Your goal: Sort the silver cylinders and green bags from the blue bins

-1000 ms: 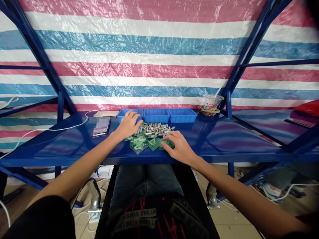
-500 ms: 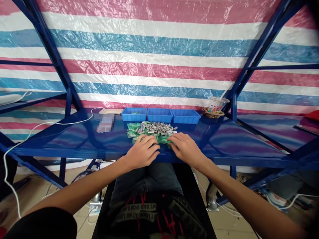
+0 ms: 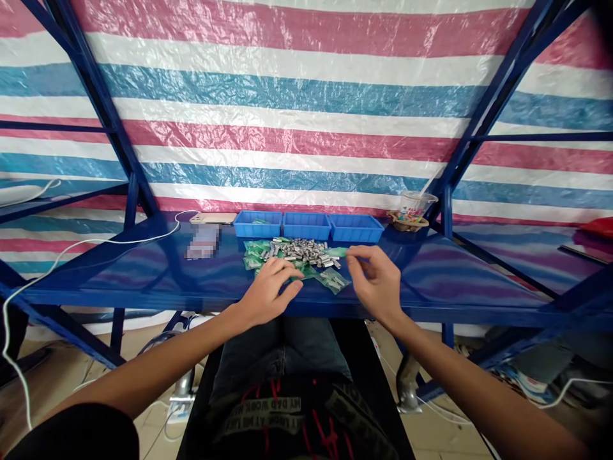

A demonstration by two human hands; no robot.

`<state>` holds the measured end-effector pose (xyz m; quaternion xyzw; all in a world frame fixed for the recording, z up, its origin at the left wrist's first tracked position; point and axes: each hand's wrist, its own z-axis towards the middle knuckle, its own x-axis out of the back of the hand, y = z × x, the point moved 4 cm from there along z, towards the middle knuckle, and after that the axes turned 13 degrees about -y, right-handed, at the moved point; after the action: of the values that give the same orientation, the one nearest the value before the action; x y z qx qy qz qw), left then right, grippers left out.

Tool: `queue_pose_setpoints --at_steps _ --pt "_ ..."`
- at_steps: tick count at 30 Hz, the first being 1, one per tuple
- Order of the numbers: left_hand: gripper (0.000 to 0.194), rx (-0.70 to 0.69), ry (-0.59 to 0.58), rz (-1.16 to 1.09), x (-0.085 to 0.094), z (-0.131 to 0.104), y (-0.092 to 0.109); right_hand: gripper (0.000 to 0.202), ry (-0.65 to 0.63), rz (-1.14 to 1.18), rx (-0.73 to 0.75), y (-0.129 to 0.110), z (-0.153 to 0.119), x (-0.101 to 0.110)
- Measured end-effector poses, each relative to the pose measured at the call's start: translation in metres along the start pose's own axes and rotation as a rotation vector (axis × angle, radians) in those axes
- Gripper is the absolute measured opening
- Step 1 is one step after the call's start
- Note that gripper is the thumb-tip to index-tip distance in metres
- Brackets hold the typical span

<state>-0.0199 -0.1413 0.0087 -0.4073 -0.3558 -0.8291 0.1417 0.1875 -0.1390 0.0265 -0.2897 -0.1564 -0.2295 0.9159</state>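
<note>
Small silvery metal cylinders (image 3: 301, 250) lie heaped on the blue table, mixed with small green-tinted plastic bags (image 3: 256, 251). My right hand (image 3: 376, 278), at the heap's right side, pinches the edge of a green plastic bag (image 3: 335, 252) between thumb and fingertips. Just below it, another bag with small pieces inside (image 3: 332, 280) lies flat on the tabletop. My left hand (image 3: 272, 291) rests at the heap's near edge, thumb and fingers apart, its fingertips over the bags. Whether those fingertips touch a bag is hard to see.
Behind the heap stand three blue bins (image 3: 306, 225) in a row; the left one has something green inside. A phone (image 3: 213, 218) with a white cable (image 3: 119, 241) lies at the back left. At the back right, a plastic cup (image 3: 416, 204) sits in a holder beside the blue frame (image 3: 447, 211).
My right hand has moved right and lifted, now pinching a green bag. A bag of small pieces now shows at the heap's near right. My left hand's thumb has spread from its fingers.
</note>
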Motion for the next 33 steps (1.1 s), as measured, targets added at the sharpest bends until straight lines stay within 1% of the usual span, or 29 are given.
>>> queue_pose_setpoints --at_steps 2,4,5,6,7,8,10,11,13,15,16,18,19,20,22,23,24,26,27,28,29,30,31,33 --pt "0.035 0.128 0.004 -0.339 0.003 0.001 0.001 0.012 -0.058 -0.025 0.18 -0.024 -0.006 -0.006" --pt "0.033 0.238 -0.022 -0.632 0.002 0.0 0.005 0.015 -0.137 -0.035 0.325 -0.046 -0.013 -0.011" --pt "0.031 0.267 -0.038 -0.722 0.001 -0.001 0.008 0.014 -0.178 -0.027 0.363 -0.054 -0.016 -0.014" --pt "0.028 0.278 -0.047 -0.764 0.001 -0.002 0.011 0.013 -0.215 -0.012 0.375 -0.059 -0.017 -0.016" --pt "0.025 0.271 -0.038 -0.758 0.002 -0.004 0.013 0.011 -0.247 0.008 0.364 -0.062 -0.018 -0.017" --pt "0.021 0.251 -0.008 -0.707 0.004 -0.005 0.014 0.009 -0.267 0.03 0.332 -0.063 -0.018 -0.018" --pt "0.013 0.149 0.092 -0.489 0.009 -0.009 0.017 0.005 -0.303 0.063 0.213 -0.06 -0.016 -0.019" --pt "0.009 0.064 0.146 -0.349 0.012 -0.011 0.019 0.004 -0.335 0.08 0.13 -0.056 -0.016 -0.021" --pt "0.011 -0.137 0.222 -0.083 0.014 -0.015 0.023 0.014 -0.422 0.164 -0.07 -0.046 -0.016 -0.027" --pt "0.018 -0.303 0.212 0.12 0.01 -0.019 0.026 0.029 -0.498 0.369 -0.251 -0.037 -0.018 -0.034" --pt "0.022 -0.354 0.188 0.198 0.008 -0.02 0.026 0.033 -0.515 0.489 -0.313 -0.035 -0.019 -0.036" --pt "0.027 -0.388 0.131 0.285 0.004 -0.021 0.027 0.03 -0.505 0.647 -0.373 -0.036 -0.021 -0.039" --pt "0.027 -0.375 0.11 0.278 0.004 -0.021 0.027 0.026 -0.488 0.657 -0.372 -0.037 -0.021 -0.038" --pt "0.025 -0.341 0.095 0.23 0.005 -0.02 0.027 0.02 -0.467 0.62 -0.354 -0.04 -0.02 -0.036" --pt "0.018 -0.227 0.039 0.022 0.007 -0.016 0.026 0.013 -0.433 0.458 -0.258 -0.045 -0.019 -0.031" --pt "0.016 -0.149 -0.006 -0.126 0.007 -0.014 0.025 0.014 -0.422 0.362 -0.177 -0.049 -0.019 -0.029" --pt "0.019 -0.067 -0.058 -0.289 0.005 -0.013 0.023 0.019 -0.413 0.268 -0.084 -0.051 -0.019 -0.028" --pt "0.036 0.078 -0.141 -0.621 0.0 -0.011 0.019 0.031 -0.398 0.097 0.095 -0.054 -0.022 -0.028" --pt "0.045 0.13 -0.154 -0.761 -0.002 -0.011 0.017 0.037 -0.392 0.023 0.163 -0.054 -0.024 -0.029" --pt "0.05 0.167 -0.15 -0.855 -0.004 -0.01 0.016 0.042 -0.386 -0.042 0.205 -0.053 -0.025 -0.029" --pt "0.05 0.186 -0.137 -0.892 -0.004 -0.01 0.014 0.045 -0.387 -0.096 0.222 -0.052 -0.027 -0.031" --pt "0.046 0.193 -0.115 -0.874 -0.004 -0.01 0.013 0.046 -0.393 -0.132 0.222 -0.051 -0.027 -0.031" --pt "0.039 0.19 -0.085 -0.809 -0.002 -0.009 0.011 0.045 -0.401 -0.145 0.208 -0.051 -0.027 -0.031" --pt "0.027 0.138 0.006 -0.588 0.006 -0.009 0.01 0.04 -0.431 -0.103 0.133 -0.052 -0.025 -0.03"
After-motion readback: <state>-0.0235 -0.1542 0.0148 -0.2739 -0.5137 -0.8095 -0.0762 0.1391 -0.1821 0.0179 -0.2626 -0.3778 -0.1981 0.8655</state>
